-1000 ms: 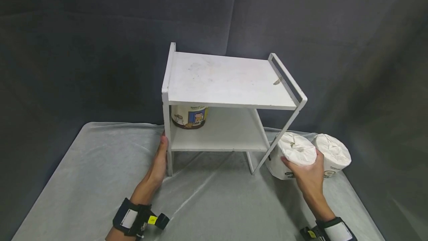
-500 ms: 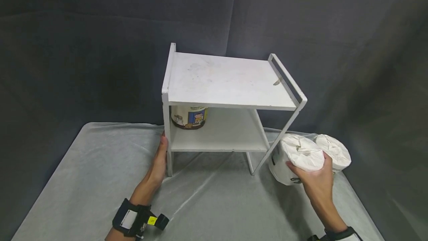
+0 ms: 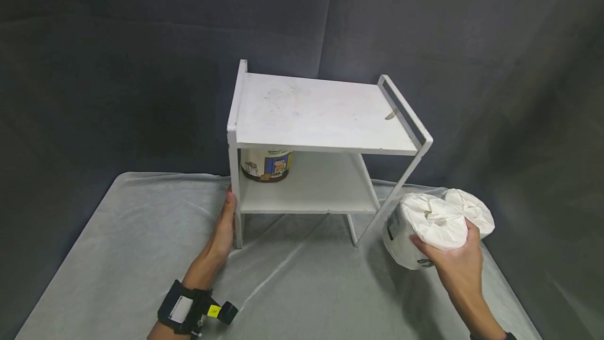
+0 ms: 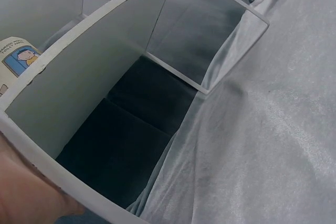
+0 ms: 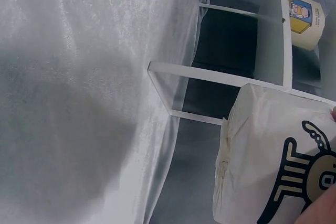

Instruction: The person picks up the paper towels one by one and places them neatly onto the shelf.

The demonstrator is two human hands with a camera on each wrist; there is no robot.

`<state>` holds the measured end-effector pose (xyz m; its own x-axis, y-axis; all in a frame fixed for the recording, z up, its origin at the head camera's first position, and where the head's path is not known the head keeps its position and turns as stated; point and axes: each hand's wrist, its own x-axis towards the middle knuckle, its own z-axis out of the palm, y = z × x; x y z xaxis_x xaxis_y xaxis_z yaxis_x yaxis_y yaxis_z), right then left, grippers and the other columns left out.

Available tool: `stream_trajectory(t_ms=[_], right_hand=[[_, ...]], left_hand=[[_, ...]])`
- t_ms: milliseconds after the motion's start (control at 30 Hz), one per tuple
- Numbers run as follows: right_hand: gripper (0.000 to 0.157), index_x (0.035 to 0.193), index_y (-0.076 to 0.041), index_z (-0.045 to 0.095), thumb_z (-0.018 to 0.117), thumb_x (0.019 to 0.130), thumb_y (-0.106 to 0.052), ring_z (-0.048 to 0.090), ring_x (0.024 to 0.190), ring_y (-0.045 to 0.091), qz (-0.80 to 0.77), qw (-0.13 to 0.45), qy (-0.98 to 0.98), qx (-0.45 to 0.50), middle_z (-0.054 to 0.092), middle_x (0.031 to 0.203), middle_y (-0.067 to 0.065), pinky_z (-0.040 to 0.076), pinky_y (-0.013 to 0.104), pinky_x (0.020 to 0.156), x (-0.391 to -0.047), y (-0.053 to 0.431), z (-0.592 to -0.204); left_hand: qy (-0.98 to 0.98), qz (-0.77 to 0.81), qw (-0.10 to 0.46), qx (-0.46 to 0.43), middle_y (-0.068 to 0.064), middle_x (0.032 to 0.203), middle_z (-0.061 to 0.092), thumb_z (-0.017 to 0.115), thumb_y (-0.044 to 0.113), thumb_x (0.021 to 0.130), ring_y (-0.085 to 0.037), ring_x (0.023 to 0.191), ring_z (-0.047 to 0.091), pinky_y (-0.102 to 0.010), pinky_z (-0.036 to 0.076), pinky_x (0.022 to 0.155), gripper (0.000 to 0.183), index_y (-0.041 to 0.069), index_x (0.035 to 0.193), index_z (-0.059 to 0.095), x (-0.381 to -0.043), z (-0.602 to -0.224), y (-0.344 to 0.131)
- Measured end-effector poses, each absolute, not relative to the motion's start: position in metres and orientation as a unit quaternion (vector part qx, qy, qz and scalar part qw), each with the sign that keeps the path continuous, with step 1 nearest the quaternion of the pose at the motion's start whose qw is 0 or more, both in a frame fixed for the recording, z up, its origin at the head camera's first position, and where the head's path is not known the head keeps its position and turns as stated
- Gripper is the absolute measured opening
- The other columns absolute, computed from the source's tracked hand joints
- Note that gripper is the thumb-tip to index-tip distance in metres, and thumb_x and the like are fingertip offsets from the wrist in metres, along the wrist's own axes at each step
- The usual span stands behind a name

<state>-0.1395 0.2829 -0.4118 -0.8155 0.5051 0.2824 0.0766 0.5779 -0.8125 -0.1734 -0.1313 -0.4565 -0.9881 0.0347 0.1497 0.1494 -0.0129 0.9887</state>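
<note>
The printed roll [image 4: 22, 62] on the shelf [image 3: 321, 185] reads "BAMBOO" and "TOILET".

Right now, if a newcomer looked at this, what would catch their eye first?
Probably the white two-tier shelf in the middle, with a cartoon-printed cylinder at the left of its lower tier. Next, to the shelf's right, the white-wrapped roll in the fingers of the right hand, partly hiding a second wrapped roll behind it.

The lower shelf [image 3: 325, 188] has room right of the printed roll [image 3: 266, 166]; the top board [image 3: 321, 112] blocks reaching from above; the slanted leg [image 3: 394, 192] blocks some room at right.
</note>
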Motion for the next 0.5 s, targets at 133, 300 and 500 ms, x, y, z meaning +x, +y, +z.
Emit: stream_trajectory(t_ms=[133, 300, 500], right_hand=[[0.104, 0.144, -0.012, 0.041, 0.095, 0.055, -0.024, 0.047, 0.112, 0.009, 0.422, 0.254, -0.854, -0.166, 0.054, 0.131, 0.004, 0.035, 0.025, 0.092, -0.135, 0.283, -0.408], [0.101, 0.14, -0.009, 0.045, 0.095, 0.053, -0.016, 0.048, 0.108, 0.005, 0.427, 0.27, -0.85, -0.149, 0.055, 0.127, 0.001, 0.035, 0.021, 0.089, -0.129, 0.281, -0.401], [0.101, 0.141, -0.011, 0.045, 0.095, 0.054, -0.015, 0.047, 0.108, 0.004, 0.424, 0.267, -0.852, -0.152, 0.054, 0.127, 0.0, 0.034, 0.019, 0.089, -0.122, 0.28, -0.393]], left_hand=[[-0.701, -0.709, 0.042, -0.069, -0.018, 0.163, -0.017, 0.007, 0.063, 0.098, -0.032, 0.149, -0.017, -0.059, -0.013, 0.114, 0.084, 0.007, 0.157, -0.013, -0.173, -0.457, -0.131], [-0.7, -0.709, 0.045, -0.073, -0.017, 0.163, -0.017, 0.007, 0.061, 0.099, -0.032, 0.149, -0.017, -0.059, -0.013, 0.114, 0.083, 0.006, 0.157, -0.013, -0.173, -0.456, -0.131], [-0.697, -0.712, 0.043, -0.075, -0.017, 0.163, -0.016, 0.007, 0.061, 0.099, -0.032, 0.149, -0.017, -0.06, -0.013, 0.114, 0.082, 0.007, 0.157, -0.013, -0.173, -0.456, -0.132]])
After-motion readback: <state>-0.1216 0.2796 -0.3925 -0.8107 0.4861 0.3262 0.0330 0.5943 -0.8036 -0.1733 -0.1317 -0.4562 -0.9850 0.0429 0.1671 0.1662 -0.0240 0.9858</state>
